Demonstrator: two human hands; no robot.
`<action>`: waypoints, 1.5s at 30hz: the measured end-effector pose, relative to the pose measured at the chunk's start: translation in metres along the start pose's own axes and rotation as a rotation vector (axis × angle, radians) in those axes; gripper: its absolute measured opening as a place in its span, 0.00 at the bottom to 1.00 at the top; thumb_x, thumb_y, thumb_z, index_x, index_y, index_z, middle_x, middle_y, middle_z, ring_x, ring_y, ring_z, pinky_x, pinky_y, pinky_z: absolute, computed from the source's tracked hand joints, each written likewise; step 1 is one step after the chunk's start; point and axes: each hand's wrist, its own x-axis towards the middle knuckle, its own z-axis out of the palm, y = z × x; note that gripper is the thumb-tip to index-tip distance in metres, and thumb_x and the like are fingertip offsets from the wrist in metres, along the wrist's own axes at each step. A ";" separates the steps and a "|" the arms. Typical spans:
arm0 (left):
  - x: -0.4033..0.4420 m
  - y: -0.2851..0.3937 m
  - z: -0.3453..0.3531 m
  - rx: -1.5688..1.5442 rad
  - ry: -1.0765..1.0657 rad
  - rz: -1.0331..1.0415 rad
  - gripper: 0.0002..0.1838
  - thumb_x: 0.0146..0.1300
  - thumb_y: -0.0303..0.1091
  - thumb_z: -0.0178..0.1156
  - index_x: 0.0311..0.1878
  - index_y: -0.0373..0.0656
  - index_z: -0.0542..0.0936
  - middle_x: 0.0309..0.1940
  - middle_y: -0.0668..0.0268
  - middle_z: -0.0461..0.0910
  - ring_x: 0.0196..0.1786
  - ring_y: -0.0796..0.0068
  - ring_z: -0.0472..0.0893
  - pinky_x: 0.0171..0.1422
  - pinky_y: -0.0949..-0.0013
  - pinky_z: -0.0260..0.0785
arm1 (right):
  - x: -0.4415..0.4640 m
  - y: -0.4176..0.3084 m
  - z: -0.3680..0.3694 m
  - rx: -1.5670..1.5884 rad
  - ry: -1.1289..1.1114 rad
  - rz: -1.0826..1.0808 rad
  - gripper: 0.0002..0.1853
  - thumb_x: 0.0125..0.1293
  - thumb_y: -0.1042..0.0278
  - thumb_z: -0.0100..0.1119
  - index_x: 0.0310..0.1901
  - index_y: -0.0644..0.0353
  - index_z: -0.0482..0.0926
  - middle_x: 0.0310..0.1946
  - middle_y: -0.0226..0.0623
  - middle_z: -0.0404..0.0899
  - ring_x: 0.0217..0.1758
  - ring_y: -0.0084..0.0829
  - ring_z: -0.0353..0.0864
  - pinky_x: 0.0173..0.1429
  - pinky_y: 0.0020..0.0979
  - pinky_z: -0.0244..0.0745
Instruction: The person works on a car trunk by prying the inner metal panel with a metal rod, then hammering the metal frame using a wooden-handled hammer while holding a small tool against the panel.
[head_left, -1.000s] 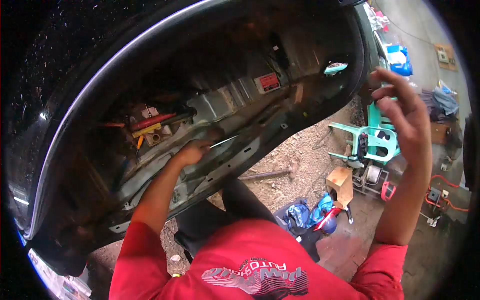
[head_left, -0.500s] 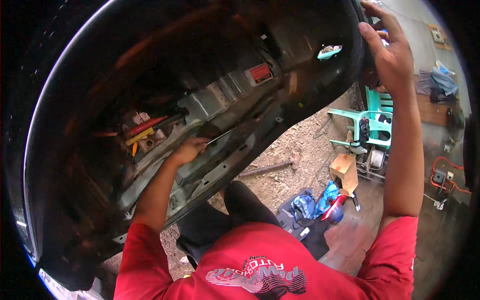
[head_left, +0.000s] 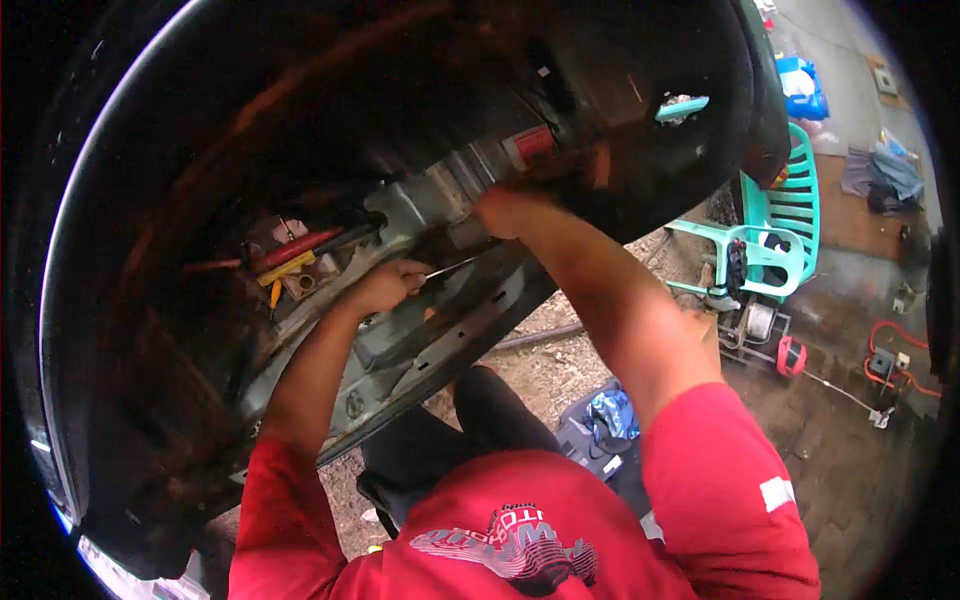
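My left hand point(head_left: 390, 287) is closed on a thin metal rod point(head_left: 452, 268), which points up and right across the dark vehicle panel's sheet-metal frame point(head_left: 440, 345). My right hand point(head_left: 500, 214) reaches into the recess just beyond the rod's far end; its fingers are dim and blurred, and what they touch cannot be made out. Close above that hand is a red label point(head_left: 534, 143). To the left of my left hand lie tools with a red handle point(head_left: 300, 250), a yellow one point(head_left: 288, 268) and an orange one point(head_left: 275, 293).
The panel's dark rim point(head_left: 100, 170) curves around the left. A green plastic chair point(head_left: 790, 210) stands at right, near a wheeled machine point(head_left: 760, 325) and an orange cord point(head_left: 880, 345). A blue bundle point(head_left: 612, 415) lies below, beside my legs.
My right hand has come down from the panel's right edge into the recess near the rod. My left hand keeps its hold on the rod, having shifted slightly.
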 end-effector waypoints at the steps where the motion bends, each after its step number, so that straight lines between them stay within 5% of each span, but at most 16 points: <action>1: 0.000 0.003 -0.001 -0.003 0.009 0.008 0.16 0.75 0.36 0.58 0.60 0.42 0.84 0.38 0.65 0.84 0.42 0.72 0.80 0.49 0.65 0.73 | 0.029 0.016 0.033 -0.125 0.049 -0.044 0.15 0.67 0.67 0.56 0.51 0.59 0.86 0.51 0.48 0.86 0.54 0.47 0.87 0.61 0.45 0.81; 4: -0.008 0.007 0.004 0.140 0.023 0.115 0.16 0.75 0.35 0.58 0.60 0.40 0.84 0.37 0.64 0.83 0.41 0.71 0.80 0.49 0.65 0.73 | 0.089 0.065 0.118 -0.438 0.245 -0.179 0.13 0.67 0.67 0.56 0.47 0.60 0.87 0.48 0.46 0.87 0.51 0.46 0.88 0.58 0.45 0.82; 6: -0.012 0.010 0.015 0.025 0.062 0.012 0.17 0.74 0.36 0.58 0.60 0.38 0.83 0.41 0.60 0.86 0.44 0.68 0.82 0.54 0.63 0.74 | 0.113 0.089 0.145 -0.486 0.083 -0.278 0.12 0.66 0.67 0.57 0.45 0.59 0.87 0.47 0.46 0.87 0.49 0.46 0.88 0.57 0.46 0.82; 8: -0.015 0.013 0.031 0.007 0.100 0.013 0.18 0.74 0.36 0.58 0.61 0.37 0.83 0.44 0.57 0.87 0.48 0.65 0.83 0.57 0.62 0.73 | 0.141 0.115 0.180 -0.416 0.374 -0.297 0.11 0.64 0.66 0.58 0.42 0.58 0.87 0.44 0.45 0.88 0.48 0.45 0.88 0.56 0.46 0.82; 13: -0.012 -0.012 0.063 0.022 0.233 0.100 0.19 0.73 0.38 0.59 0.60 0.38 0.83 0.55 0.47 0.85 0.59 0.51 0.84 0.67 0.59 0.72 | 0.103 0.086 0.117 -0.425 0.212 -0.344 0.09 0.63 0.65 0.58 0.39 0.57 0.86 0.41 0.43 0.86 0.46 0.45 0.86 0.54 0.46 0.81; 20: -0.015 -0.012 0.106 0.052 0.451 0.043 0.18 0.73 0.40 0.59 0.61 0.44 0.84 0.55 0.49 0.86 0.59 0.49 0.85 0.66 0.55 0.75 | 0.229 0.197 0.275 -0.476 0.720 -0.566 0.08 0.62 0.63 0.59 0.39 0.56 0.83 0.41 0.42 0.82 0.46 0.44 0.82 0.59 0.45 0.77; 26: -0.035 0.027 0.104 0.092 0.521 -0.119 0.16 0.73 0.42 0.58 0.56 0.47 0.86 0.49 0.50 0.87 0.54 0.44 0.85 0.61 0.52 0.76 | 0.172 0.154 0.212 -0.321 0.801 -0.566 0.08 0.60 0.62 0.61 0.37 0.55 0.84 0.39 0.42 0.84 0.45 0.45 0.83 0.56 0.46 0.79; 27: -0.033 0.022 0.107 0.100 0.524 -0.094 0.15 0.72 0.42 0.58 0.55 0.48 0.86 0.47 0.49 0.86 0.53 0.43 0.85 0.58 0.51 0.76 | 0.158 0.137 0.193 -0.322 0.801 -0.570 0.08 0.60 0.62 0.61 0.37 0.55 0.84 0.39 0.42 0.84 0.45 0.45 0.83 0.56 0.46 0.79; 29: -0.028 0.025 0.102 0.106 0.531 -0.055 0.14 0.72 0.41 0.57 0.53 0.49 0.86 0.46 0.48 0.86 0.51 0.43 0.85 0.56 0.51 0.76 | 0.113 0.096 0.128 -0.457 0.065 -0.214 0.08 0.58 0.63 0.62 0.34 0.56 0.87 0.38 0.45 0.86 0.41 0.46 0.85 0.50 0.47 0.81; 33: -0.025 0.020 0.076 0.174 0.442 0.085 0.12 0.71 0.39 0.57 0.50 0.49 0.86 0.43 0.45 0.84 0.49 0.42 0.84 0.53 0.50 0.75 | 0.151 0.109 0.149 -0.481 -0.009 -0.342 0.09 0.56 0.64 0.63 0.32 0.57 0.89 0.37 0.47 0.88 0.39 0.45 0.87 0.48 0.47 0.82; 35: -0.016 0.010 0.071 0.150 0.397 0.097 0.11 0.71 0.38 0.57 0.50 0.48 0.86 0.42 0.45 0.84 0.48 0.44 0.85 0.53 0.52 0.76 | 0.138 0.107 0.148 -0.438 0.180 -0.450 0.09 0.56 0.63 0.62 0.33 0.57 0.89 0.35 0.45 0.88 0.39 0.43 0.87 0.48 0.46 0.82; 39: -0.019 0.015 0.038 0.044 0.258 0.084 0.12 0.71 0.38 0.59 0.48 0.42 0.85 0.38 0.50 0.86 0.45 0.53 0.86 0.51 0.53 0.75 | 0.111 0.083 0.118 -0.615 0.164 -0.407 0.10 0.58 0.64 0.60 0.33 0.58 0.89 0.34 0.44 0.88 0.39 0.42 0.87 0.48 0.46 0.82; 42: -0.015 0.011 0.009 0.111 0.110 0.124 0.16 0.71 0.41 0.61 0.52 0.40 0.86 0.37 0.57 0.87 0.42 0.63 0.84 0.50 0.57 0.74 | 0.119 0.083 0.121 -0.464 0.192 -0.512 0.11 0.59 0.66 0.57 0.32 0.58 0.89 0.33 0.42 0.87 0.37 0.42 0.86 0.47 0.46 0.82; 45: -0.008 0.013 0.001 0.198 0.020 0.013 0.17 0.72 0.41 0.61 0.57 0.44 0.86 0.36 0.60 0.86 0.41 0.69 0.82 0.49 0.62 0.74 | 0.104 0.071 0.112 -0.378 0.168 -0.296 0.12 0.61 0.65 0.55 0.34 0.56 0.89 0.35 0.42 0.88 0.41 0.42 0.87 0.50 0.45 0.82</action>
